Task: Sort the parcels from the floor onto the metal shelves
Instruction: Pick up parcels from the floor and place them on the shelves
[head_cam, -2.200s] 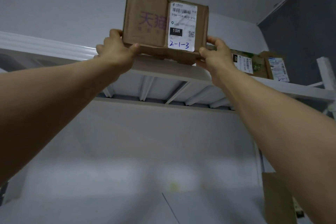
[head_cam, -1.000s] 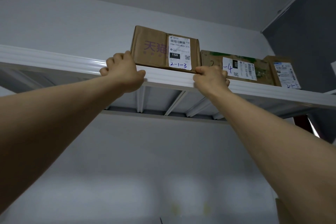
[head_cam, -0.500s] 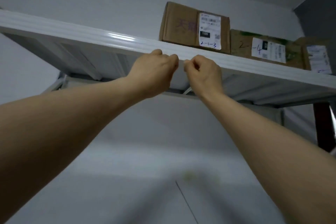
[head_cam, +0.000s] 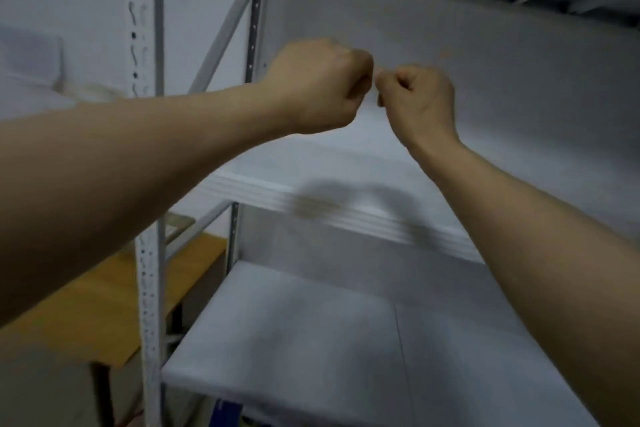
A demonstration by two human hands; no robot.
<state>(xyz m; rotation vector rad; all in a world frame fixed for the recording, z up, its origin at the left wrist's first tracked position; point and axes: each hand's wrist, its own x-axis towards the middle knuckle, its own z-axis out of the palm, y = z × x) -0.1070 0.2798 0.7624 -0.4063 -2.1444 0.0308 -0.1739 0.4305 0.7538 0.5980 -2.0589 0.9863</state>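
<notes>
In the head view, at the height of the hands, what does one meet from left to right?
Front post → brace → rear post → left hand → right hand.

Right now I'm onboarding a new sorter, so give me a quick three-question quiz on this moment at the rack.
1. True or false: the left hand holds a parcel.
2. The right hand is: A spread flat; B curled, holding nothing; C pinching a label.
3. Fill the gap: the wooden tabletop lies to the ___ of the rack's lower shelf.
Key: 1 false; 2 B; 3 left.
</notes>
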